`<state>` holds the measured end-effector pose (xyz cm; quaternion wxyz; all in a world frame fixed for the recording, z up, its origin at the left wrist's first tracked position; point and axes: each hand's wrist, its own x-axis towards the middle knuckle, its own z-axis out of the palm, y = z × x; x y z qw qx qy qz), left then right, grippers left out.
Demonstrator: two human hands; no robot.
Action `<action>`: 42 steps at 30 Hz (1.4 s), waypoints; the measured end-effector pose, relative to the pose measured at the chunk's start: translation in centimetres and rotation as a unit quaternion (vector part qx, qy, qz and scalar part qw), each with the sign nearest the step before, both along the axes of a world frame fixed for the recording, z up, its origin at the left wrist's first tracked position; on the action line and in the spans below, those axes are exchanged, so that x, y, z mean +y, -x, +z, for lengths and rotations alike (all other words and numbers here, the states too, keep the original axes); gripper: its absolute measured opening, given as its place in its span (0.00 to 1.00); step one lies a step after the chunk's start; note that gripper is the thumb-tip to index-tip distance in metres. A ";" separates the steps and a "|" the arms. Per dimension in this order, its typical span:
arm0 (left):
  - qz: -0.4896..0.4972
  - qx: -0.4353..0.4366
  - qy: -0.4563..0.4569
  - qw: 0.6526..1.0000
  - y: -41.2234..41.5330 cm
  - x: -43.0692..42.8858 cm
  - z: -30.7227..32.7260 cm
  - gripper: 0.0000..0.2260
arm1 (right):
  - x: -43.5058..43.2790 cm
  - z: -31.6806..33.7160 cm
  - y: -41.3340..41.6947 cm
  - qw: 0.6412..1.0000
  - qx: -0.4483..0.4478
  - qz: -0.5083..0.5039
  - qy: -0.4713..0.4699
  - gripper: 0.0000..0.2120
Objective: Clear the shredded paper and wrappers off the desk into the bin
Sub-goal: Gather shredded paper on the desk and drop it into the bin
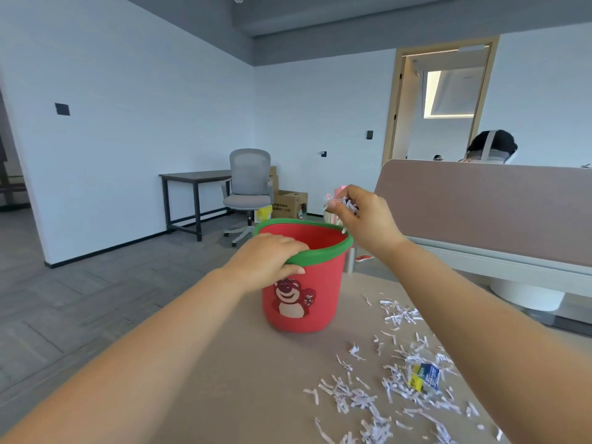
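Note:
A red bin (320,302) with a green rim and a bear picture stands on the tan desk (250,379). My left hand (269,261) grips the bin's near rim. Above the bin's far right rim, my right hand (365,216) is closed on a bunch of shredded paper and a pink wrapper (338,197). More white shredded paper (378,392) lies scattered over the desk to the right of the bin. A blue and yellow wrapper (424,376) lies among the shreds, close to my right forearm.
A brown desk divider (480,206) runs along the right, with a person's head behind it. Beyond the desk are a grey office chair (248,187), a dark side table (192,181) and cardboard boxes (290,203) on grey floor.

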<state>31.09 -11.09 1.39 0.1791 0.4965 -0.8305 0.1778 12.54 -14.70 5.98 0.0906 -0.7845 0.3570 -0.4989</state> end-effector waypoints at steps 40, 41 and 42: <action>0.088 0.080 0.030 0.992 -1.6 3.5 -2.0 0.24 | 2.4 -3.1 -1.5 0.995 0.095 -0.004 -0.031 0.11; 0.083 0.080 0.040 0.992 -1.1 4.0 -2.2 0.24 | 3.2 -3.3 -0.8 0.995 0.096 -0.013 -0.021 0.11; 0.072 0.084 0.055 0.992 -0.4 4.8 -2.5 0.24 | 4.1 -3.6 0.1 0.995 0.098 -0.019 -0.013 0.11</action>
